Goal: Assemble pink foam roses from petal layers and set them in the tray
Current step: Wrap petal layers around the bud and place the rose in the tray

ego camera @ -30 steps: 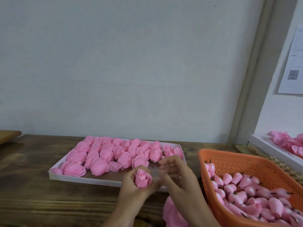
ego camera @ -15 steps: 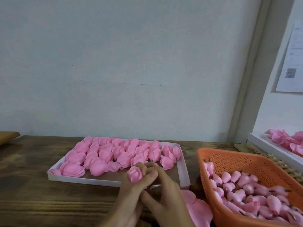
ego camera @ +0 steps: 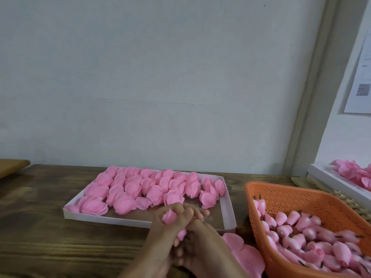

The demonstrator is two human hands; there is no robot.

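Pink foam rose (ego camera: 169, 217) sits clasped over the near wall of the white tray (ego camera: 104, 217); left hand (ego camera: 160, 230) curls round its head, right hand (ego camera: 202, 232) cups the base; likely featherlight, soft, easily crushed; best held low, gently.

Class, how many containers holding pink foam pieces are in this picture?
3: a white tray of roses at centre, an orange basket of buds to its right, and a second white tray at the far right, partly cut off. Others may be out of view.
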